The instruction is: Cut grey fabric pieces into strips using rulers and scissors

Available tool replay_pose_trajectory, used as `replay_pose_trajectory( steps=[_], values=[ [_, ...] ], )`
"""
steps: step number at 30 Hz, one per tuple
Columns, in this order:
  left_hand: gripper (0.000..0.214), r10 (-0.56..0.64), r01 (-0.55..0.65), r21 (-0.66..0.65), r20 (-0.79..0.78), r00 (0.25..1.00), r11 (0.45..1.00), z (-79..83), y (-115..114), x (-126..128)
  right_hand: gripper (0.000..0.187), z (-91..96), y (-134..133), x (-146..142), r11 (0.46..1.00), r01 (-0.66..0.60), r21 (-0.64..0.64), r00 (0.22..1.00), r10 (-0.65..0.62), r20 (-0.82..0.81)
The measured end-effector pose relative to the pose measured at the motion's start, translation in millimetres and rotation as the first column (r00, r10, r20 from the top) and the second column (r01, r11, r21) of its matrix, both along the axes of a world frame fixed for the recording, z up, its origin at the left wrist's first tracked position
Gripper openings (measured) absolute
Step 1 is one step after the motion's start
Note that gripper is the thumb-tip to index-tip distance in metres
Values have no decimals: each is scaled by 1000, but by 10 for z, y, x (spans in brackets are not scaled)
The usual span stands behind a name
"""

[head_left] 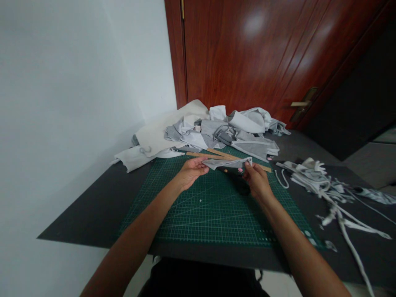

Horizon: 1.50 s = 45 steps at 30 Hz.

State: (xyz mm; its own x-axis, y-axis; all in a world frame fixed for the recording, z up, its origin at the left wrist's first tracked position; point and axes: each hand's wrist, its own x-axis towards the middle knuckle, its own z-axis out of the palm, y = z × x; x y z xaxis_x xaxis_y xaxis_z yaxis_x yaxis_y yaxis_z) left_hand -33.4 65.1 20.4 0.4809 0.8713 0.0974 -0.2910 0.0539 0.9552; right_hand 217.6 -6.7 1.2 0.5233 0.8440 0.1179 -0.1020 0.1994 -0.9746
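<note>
A narrow piece of grey fabric [227, 163] is stretched between my two hands, above the far half of a green cutting mat [198, 218]. My left hand [192, 171] pinches its left end between thumb and fingers. At the other end, my right hand [256, 177] grips a folded corner. Just behind the fabric, two wooden rulers [198, 155] lie crossed on the mat. A small pink item [240, 170] shows below the fabric near my right fingers. Something dark lies under that hand, too shaded to make out.
Grey and white fabric pieces [216, 128] are heaped at the back, against a red-brown door [235, 53]. Scraps and cords [318, 181] lie on the black table [102, 210] at right. A white wall [77, 103] borders the left side.
</note>
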Motion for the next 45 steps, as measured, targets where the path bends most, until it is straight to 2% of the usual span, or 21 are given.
replay_pose_trajectory(
  steps=[2,4,6,8,9,13,16,17,19,22,24,27,29,31,33,36,40,42,45],
  values=[
    [56,117,-103,110,-137,984,989,-94,-21,71,43,-7,9,2,999,-23,-23,1000,22,-18],
    [60,206,-169,201,-180,962,965,-189,-52,130,42,2,10,-4,997,-75,-30,996,74,-42],
    [60,348,-227,436,-219,911,871,-255,-91,155,41,26,2,-14,991,-128,-23,988,126,-87],
    [59,449,-206,628,-255,857,750,-280,-123,144,42,55,-9,-27,988,-153,-15,978,150,-148],
    [58,478,-180,683,-276,834,708,-278,-133,128,43,67,-14,-36,988,-153,-15,973,148,-175],
    [42,578,-145,779,-312,754,610,-204,-136,52,46,85,-29,-86,990,-133,-39,975,124,-183],
    [15,612,-173,793,-291,735,584,-117,-130,23,44,91,-46,-118,994,-97,-49,995,96,-38],
    [9,617,-187,790,-282,735,584,-89,-131,21,44,96,-54,-126,995,-82,-49,996,84,28],
    [24,625,-218,783,-260,736,583,-41,-134,25,42,109,-71,-137,997,-69,-45,986,75,150],
    [31,609,-248,777,-210,765,579,-18,-114,39,40,117,-86,-144,998,-64,-2,960,62,274],
    [31,569,-267,729,-200,798,630,-49,-72,52,38,108,-87,-140,997,-61,47,943,42,331],
    [24,489,-313,568,-186,852,761,-149,3,87,35,89,-85,-121,993,-64,97,903,16,430],
    [17,459,-333,512,-138,878,792,-215,25,118,34,84,-93,-114,991,-45,125,862,-25,507],
    [22,457,-334,515,-129,880,789,-252,13,144,33,90,-107,-124,991,-55,123,830,-23,557],
    [20,471,-333,525,-153,869,783,-246,-20,156,32,101,-123,-148,990,-107,89,833,40,552],
    [20,511,-359,524,-177,841,772,-176,-64,140,30,116,-137,-184,987,-143,78,876,90,474],
    [31,556,-404,516,-179,812,756,-97,-61,99,33,98,-140,-203,992,-84,94,920,41,389],
    [36,536,-393,503,-175,826,770,-92,-56,98,33,72,-139,-216,993,-50,108,932,7,362],
    [43,442,-297,493,-206,873,818,-105,-80,123,31,43,-136,-250,991,0,131,935,-46,353]
  ],
)
